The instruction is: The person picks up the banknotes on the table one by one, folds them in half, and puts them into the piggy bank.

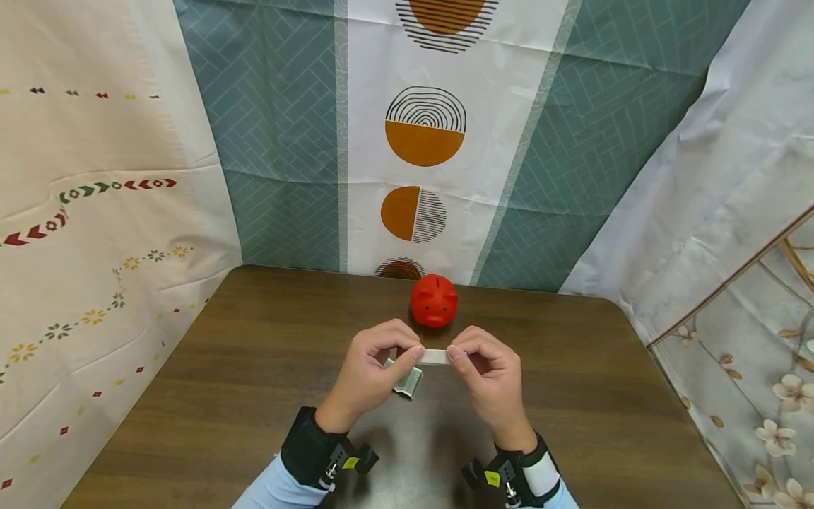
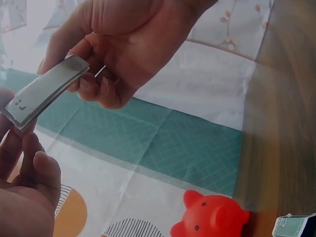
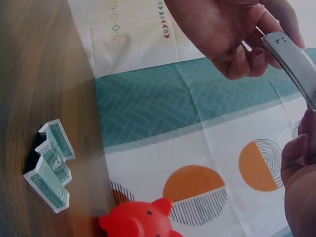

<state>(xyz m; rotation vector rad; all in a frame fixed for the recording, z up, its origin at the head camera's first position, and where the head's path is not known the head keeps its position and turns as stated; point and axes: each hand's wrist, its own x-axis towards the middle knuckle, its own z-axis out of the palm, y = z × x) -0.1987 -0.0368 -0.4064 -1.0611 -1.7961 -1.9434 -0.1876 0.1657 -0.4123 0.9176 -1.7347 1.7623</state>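
Between both hands, a narrow pale strip, a folded banknote, is held level above the table. In the left wrist view the folded banknote shows layered edges and small dark marks at one end. My left hand pinches its left end between thumb and fingers. The right end is pinched the same way by my right hand. Below, partly hidden by the left hand in the head view, a green banknote creased in zigzag folds lies on the table. The right wrist view shows this creased green banknote more fully.
A red piggy bank with a slot on top stands just beyond the hands, near the back edge of the brown wooden table. Patterned cloth hangs behind the table, with more cloth at both sides.
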